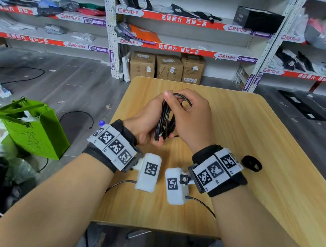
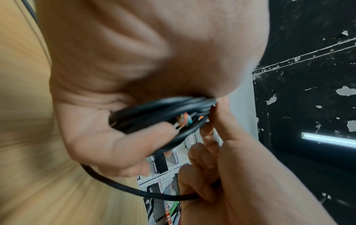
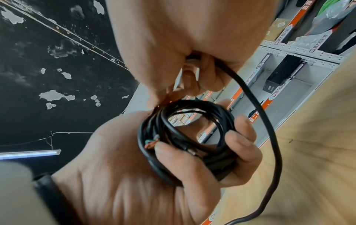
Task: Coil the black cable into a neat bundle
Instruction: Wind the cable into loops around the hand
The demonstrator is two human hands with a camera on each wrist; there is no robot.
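The black cable (image 1: pixel 165 119) is wound into several loops above the wooden table (image 1: pixel 260 141). My left hand (image 1: pixel 153 128) grips the coil, fingers curled round its lower part. In the right wrist view the coil (image 3: pixel 185 137) lies in the left hand (image 3: pixel 202 152), and a cut end with coloured wires (image 3: pixel 152 144) sticks out. My right hand (image 1: pixel 183 107) pinches a loose strand at the top of the coil. That strand (image 3: pixel 269 137) arcs from the right hand (image 3: pixel 192 73) down toward the table. From the left wrist, the coil (image 2: pixel 154 112) and the right hand (image 2: pixel 212 175) show.
A black strap ring (image 1: pixel 251 163) lies on the table right of my right wrist. A green paper bag (image 1: pixel 35 128) stands on the floor to the left. Cardboard boxes (image 1: pixel 165 67) and stocked shelves stand behind the table.
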